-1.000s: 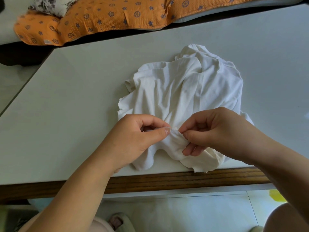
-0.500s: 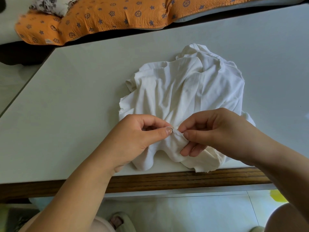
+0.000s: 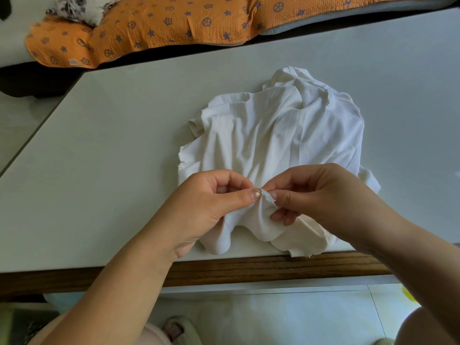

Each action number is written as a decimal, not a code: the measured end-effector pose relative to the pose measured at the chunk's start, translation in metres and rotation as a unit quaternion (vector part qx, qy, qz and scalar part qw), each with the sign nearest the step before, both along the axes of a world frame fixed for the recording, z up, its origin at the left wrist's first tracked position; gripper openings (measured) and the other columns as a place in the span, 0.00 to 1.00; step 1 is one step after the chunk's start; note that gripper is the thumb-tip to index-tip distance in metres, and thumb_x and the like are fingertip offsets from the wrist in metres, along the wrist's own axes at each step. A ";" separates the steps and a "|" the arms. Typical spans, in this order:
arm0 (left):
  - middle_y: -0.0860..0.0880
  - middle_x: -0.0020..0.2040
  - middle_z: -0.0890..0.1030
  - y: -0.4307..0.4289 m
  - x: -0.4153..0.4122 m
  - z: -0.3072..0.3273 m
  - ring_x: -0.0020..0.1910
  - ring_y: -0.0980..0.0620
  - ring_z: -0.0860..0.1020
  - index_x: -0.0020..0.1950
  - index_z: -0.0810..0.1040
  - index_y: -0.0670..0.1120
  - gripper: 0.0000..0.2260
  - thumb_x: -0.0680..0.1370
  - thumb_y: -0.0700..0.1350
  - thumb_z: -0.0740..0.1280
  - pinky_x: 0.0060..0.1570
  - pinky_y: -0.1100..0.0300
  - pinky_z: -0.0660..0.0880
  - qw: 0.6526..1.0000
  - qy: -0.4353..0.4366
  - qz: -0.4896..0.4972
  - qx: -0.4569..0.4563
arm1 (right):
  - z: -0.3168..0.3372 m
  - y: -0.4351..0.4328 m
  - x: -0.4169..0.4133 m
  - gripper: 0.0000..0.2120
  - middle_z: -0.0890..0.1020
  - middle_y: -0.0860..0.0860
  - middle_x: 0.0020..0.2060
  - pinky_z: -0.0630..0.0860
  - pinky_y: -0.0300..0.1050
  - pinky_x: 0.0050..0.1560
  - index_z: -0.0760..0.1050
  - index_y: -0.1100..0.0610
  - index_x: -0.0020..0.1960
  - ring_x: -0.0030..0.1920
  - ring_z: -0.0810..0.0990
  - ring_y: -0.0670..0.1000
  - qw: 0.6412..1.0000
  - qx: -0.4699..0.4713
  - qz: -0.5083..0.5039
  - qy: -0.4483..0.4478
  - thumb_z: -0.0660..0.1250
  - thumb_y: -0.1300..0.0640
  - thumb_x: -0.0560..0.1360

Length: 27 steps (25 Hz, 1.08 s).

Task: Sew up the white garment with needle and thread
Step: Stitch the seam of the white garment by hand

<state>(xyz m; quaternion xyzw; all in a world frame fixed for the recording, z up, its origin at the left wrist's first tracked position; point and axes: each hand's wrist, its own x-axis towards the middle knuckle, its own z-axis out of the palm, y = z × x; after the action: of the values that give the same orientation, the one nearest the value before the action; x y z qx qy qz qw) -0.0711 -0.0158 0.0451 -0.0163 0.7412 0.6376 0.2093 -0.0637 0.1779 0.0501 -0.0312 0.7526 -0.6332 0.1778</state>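
At table's near edge, left hand (image 3: 211,207) and right hand (image 3: 321,195) both pinch crumpled white cotton garment (image 3: 273,135), fingertips almost touching.

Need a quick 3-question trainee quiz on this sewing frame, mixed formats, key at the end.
1. True or false: only the left hand touches the white garment.
2. The garment lies on: A) the table; B) a lap; C) a chair.
3. Fill in: the patterned bedding beyond the table is ___.
Key: 1 false, the right hand pinches it too; 2 A; 3 orange.
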 end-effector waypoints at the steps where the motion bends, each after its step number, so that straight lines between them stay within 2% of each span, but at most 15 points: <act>1: 0.49 0.40 0.84 0.001 0.000 0.000 0.42 0.58 0.81 0.43 0.84 0.46 0.12 0.63 0.50 0.74 0.44 0.67 0.76 1.000 -0.002 0.003 -0.001 | 0.000 0.000 0.001 0.04 0.85 0.52 0.31 0.77 0.33 0.35 0.84 0.56 0.44 0.31 0.82 0.44 1.000 -0.003 0.000 0.005 0.71 0.63 0.74; 4: 0.42 0.47 0.85 0.002 0.000 -0.001 0.47 0.52 0.82 0.45 0.84 0.45 0.14 0.64 0.51 0.75 0.54 0.59 0.76 1.000 -0.006 -0.001 -0.009 | 0.002 -0.001 0.005 0.05 0.86 0.53 0.34 0.78 0.33 0.36 0.83 0.58 0.47 0.32 0.84 0.46 1.000 -0.022 -0.005 0.018 0.69 0.64 0.75; 6: 0.41 0.49 0.85 0.002 0.000 -0.002 0.50 0.50 0.82 0.46 0.84 0.45 0.15 0.65 0.52 0.75 0.57 0.57 0.75 1.000 -0.008 -0.003 -0.007 | 0.000 -0.001 0.006 0.07 0.86 0.54 0.34 0.79 0.35 0.37 0.84 0.57 0.47 0.33 0.85 0.48 0.999 -0.033 -0.009 0.030 0.67 0.64 0.77; 11: 0.44 0.48 0.85 0.004 0.000 0.000 0.48 0.53 0.82 0.48 0.85 0.43 0.17 0.64 0.51 0.74 0.53 0.60 0.77 1.000 -0.029 -0.001 0.007 | -0.005 -0.004 0.003 0.04 0.85 0.52 0.34 0.79 0.37 0.34 0.84 0.55 0.45 0.32 0.82 0.46 0.997 -0.034 -0.036 0.061 0.70 0.58 0.73; 15: 0.47 0.46 0.86 0.005 0.001 0.002 0.48 0.55 0.83 0.46 0.86 0.45 0.15 0.63 0.50 0.74 0.52 0.62 0.76 0.999 -0.041 0.008 0.011 | -0.007 -0.004 -0.001 0.05 0.84 0.48 0.38 0.71 0.35 0.28 0.84 0.50 0.44 0.29 0.75 0.44 0.992 -0.010 -0.093 0.087 0.69 0.55 0.76; 18: 0.49 0.45 0.86 0.004 0.002 0.001 0.48 0.56 0.83 0.45 0.87 0.47 0.14 0.63 0.50 0.74 0.51 0.62 0.74 0.999 -0.042 0.024 0.010 | -0.002 0.001 -0.006 0.07 0.86 0.50 0.45 0.67 0.36 0.25 0.79 0.57 0.47 0.26 0.72 0.47 0.986 -0.116 -0.110 0.040 0.63 0.57 0.80; 21: 0.48 0.47 0.87 0.004 0.003 0.000 0.50 0.54 0.83 0.46 0.87 0.47 0.14 0.63 0.50 0.73 0.53 0.61 0.74 0.999 -0.038 0.022 0.014 | 0.002 0.006 -0.012 0.06 0.85 0.55 0.40 0.71 0.36 0.23 0.76 0.59 0.49 0.27 0.78 0.48 0.956 -0.260 -0.124 -0.057 0.61 0.60 0.79; 24: 0.49 0.47 0.87 0.005 0.003 0.001 0.51 0.54 0.83 0.47 0.87 0.46 0.15 0.63 0.50 0.73 0.53 0.61 0.74 0.999 -0.036 0.024 0.008 | 0.002 0.011 -0.018 0.05 0.82 0.53 0.34 0.77 0.36 0.28 0.75 0.58 0.48 0.32 0.83 0.49 0.917 -0.341 -0.175 -0.109 0.62 0.61 0.79; 27: 0.50 0.47 0.87 0.004 0.002 0.001 0.52 0.55 0.83 0.47 0.87 0.47 0.16 0.63 0.52 0.73 0.57 0.60 0.74 0.999 -0.033 0.027 -0.004 | 0.003 0.016 -0.022 0.05 0.81 0.53 0.32 0.81 0.38 0.35 0.75 0.58 0.48 0.37 0.86 0.51 0.883 -0.398 -0.225 -0.105 0.61 0.62 0.80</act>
<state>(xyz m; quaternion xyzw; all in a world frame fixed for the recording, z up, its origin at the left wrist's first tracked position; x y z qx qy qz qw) -0.0687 -0.0118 0.0459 -0.0580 0.7357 0.6391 0.2165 -0.0854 0.1943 0.0527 0.1377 0.4008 -0.9021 0.0814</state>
